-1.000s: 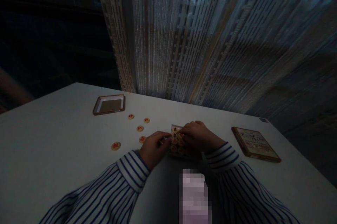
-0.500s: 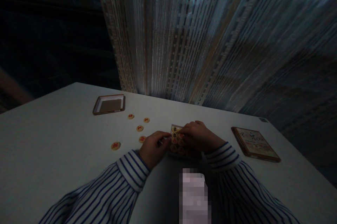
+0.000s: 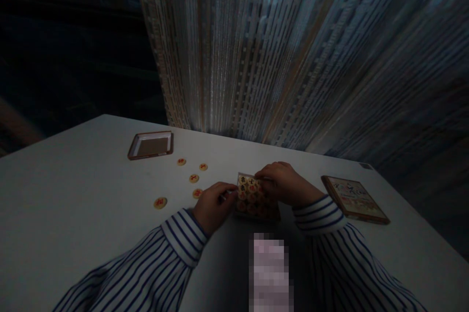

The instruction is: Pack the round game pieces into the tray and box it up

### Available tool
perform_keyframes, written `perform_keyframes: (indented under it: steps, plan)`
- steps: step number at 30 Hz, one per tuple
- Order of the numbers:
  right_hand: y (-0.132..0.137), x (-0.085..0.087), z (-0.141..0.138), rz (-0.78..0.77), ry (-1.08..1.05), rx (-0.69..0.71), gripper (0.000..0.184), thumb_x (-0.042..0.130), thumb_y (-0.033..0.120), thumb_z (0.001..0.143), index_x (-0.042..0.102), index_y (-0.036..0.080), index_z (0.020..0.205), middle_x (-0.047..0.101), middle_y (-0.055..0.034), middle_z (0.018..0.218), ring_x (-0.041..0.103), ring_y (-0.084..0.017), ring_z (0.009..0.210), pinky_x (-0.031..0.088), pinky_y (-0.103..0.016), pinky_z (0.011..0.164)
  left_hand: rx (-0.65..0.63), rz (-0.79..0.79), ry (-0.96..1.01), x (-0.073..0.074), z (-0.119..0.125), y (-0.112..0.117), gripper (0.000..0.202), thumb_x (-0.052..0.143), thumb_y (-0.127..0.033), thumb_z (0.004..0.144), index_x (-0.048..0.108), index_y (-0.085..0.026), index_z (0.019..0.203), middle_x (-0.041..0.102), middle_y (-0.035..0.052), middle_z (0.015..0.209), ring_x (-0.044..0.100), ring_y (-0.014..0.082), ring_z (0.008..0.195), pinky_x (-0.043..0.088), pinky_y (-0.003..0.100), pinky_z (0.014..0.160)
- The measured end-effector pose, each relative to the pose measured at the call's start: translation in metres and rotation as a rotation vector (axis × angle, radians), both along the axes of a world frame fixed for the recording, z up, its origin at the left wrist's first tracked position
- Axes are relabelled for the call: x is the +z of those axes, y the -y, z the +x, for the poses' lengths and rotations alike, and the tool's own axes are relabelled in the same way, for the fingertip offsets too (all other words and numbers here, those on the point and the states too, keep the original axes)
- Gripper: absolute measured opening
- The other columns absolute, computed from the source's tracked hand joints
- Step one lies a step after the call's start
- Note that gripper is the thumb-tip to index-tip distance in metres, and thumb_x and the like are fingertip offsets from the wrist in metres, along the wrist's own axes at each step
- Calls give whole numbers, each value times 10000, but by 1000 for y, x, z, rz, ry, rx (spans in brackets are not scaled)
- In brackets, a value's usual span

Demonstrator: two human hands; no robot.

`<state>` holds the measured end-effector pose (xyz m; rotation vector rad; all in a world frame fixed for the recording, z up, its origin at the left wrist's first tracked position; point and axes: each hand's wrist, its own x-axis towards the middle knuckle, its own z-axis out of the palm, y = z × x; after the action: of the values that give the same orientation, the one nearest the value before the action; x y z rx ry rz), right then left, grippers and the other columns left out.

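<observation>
A small box packed with rows of round xiangqi pieces lies on the white table in front of me. Its pieces bear black or red characters. At its left rim, my left hand is closed, thumb and fingertips gripping the edge. My right hand reaches over the right side of the box, fingers curled down onto the pieces there; what they pinch, if anything, is hidden. Just left of my left hand lies a loose red-marked xiangqi piece.
More loose xiangqi pieces are scattered on the left of the table. An upturned box lid rests at the back left. A flat brown box with a printed cover lies on the right. A string curtain hangs behind.
My right hand has shifted slightly right, away from the middle of the box, uncovering more pieces, including a black-marked one in the back row. My left hand has stayed at the left rim.
</observation>
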<state>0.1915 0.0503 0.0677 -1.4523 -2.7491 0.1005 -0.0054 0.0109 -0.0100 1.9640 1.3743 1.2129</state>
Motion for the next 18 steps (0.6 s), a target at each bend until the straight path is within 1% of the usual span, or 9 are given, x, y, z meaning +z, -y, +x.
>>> perform_keyframes:
  steps: [4, 8, 13, 18]
  plan:
    - [1, 2, -1, -13, 15, 8, 314, 461, 184, 783, 627, 206, 1048, 655, -55, 1041, 543, -201, 1005, 306, -369, 902, -8, 7, -2, -1, 0, -1, 164, 520, -217, 768, 650, -159, 850, 674, 56, 781, 611, 137, 654, 496, 247, 584]
    - [1, -3, -8, -46, 69, 29, 317, 469, 194, 791, 618, 224, 1069, 644, -60, 1072, 539, -209, 1017, 304, -379, 895, -5, 16, -6, -1, -1, -1, 163, 523, -208, 764, 649, -162, 855, 674, 50, 774, 610, 133, 655, 495, 242, 589]
    - [0, -10, -12, -47, 104, 52, 311, 467, 194, 784, 627, 228, 1049, 654, -62, 1041, 544, -221, 994, 303, -388, 880, -11, 9, 1, -1, -1, -1, 170, 520, -225, 771, 648, -159, 863, 674, 58, 794, 608, 130, 642, 496, 238, 572]
    - [1, -11, -14, -55, 133, 60, 302, 458, 176, 766, 644, 223, 1000, 659, -67, 1012, 546, -228, 974, 309, -393, 864, -10, -6, -10, -2, -1, -1, 170, 521, -217, 770, 646, -154, 867, 669, 58, 784, 606, 135, 648, 489, 241, 567]
